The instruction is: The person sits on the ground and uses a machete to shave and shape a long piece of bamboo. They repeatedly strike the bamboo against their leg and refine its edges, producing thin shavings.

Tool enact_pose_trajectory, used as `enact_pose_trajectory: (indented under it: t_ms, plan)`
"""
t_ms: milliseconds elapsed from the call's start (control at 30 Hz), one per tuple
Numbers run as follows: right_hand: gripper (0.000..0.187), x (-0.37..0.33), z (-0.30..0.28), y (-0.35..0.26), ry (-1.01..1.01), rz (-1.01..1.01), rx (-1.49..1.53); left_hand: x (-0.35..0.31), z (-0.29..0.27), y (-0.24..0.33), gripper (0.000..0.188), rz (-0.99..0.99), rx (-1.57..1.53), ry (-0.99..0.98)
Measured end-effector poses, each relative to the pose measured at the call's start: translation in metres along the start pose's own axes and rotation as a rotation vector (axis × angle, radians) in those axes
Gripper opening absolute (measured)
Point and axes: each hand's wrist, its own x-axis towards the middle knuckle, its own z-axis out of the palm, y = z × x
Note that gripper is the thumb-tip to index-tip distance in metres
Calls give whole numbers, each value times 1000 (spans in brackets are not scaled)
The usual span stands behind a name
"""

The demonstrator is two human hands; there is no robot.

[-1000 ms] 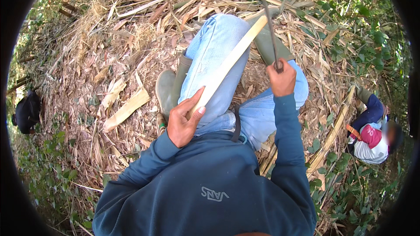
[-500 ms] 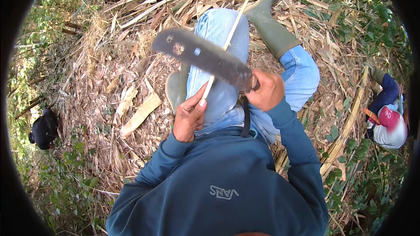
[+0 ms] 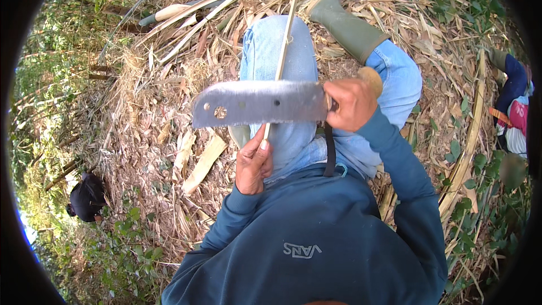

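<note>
Between the thumb and fingers of my left hand is the near end of a thin pale strip of split bamboo. The strip runs away from me over my bent knee in blue jeans. My right hand is closed round the wooden handle of a machete. Its broad grey blade, pierced with several holes, lies across the strip just beyond my left fingertips and hides part of it. Whether the edge touches the strip I cannot tell.
Dry leaves and shavings cover the ground. Flat split pieces lie left of my knee, and long strips curve at the far side. A long pole lies at right. One person crouches far left, another far right.
The machete blade has turned from a slant to nearly level across the strip. The strip stands more upright in view. My head view has shifted a little.
</note>
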Motion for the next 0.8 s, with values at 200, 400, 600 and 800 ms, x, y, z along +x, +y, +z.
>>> enact_pose_trajectory:
  t_ms: [200, 400, 600, 800]
  plan:
    - [28, 46, -15, 53, 214, 590, 108, -3, 6, 3, 47, 13, 1, -22]
    - [20, -7, -10, -9, -94, 373, 106, 2, 15, 11, 39, -56, -153, -23]
    - [21, -30, 7, -23, -90, 42, 102, -2, -5, -6, 32, -82, -175, -15]
    - [18, -11, 8, -12, 19, 283, 154, -5, 19, 12, 33, -73, -100, 3]
